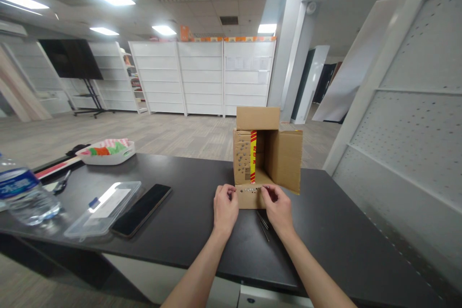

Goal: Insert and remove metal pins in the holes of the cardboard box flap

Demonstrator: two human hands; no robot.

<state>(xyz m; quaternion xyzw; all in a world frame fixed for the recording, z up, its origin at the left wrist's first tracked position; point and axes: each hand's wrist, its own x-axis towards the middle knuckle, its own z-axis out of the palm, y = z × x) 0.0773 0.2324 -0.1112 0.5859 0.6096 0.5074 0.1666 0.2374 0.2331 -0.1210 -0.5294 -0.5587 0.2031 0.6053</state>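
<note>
An open cardboard box (241, 168) stands on the dark table with its opening toward me and its flaps folded out. Several small dark round spots or holes mark its left flap, beside red-and-yellow tape (253, 156). Small shiny bits lie in a row on the front flap (249, 199). At that flap's left edge, my left hand (226, 207) is closed with curled fingers. My right hand (279, 207) pinches at the flap's right side. Anything in either hand's fingertips is hidden or too small to name. Thin metal rods (263, 224) lie beside my right hand.
A black phone (141, 210) and a clear plastic case (104, 209) lie to the left. Beyond them are a water bottle (23, 192) and a white basket (108, 158) of colourful items. A perforated white panel (415, 154) rises on the right.
</note>
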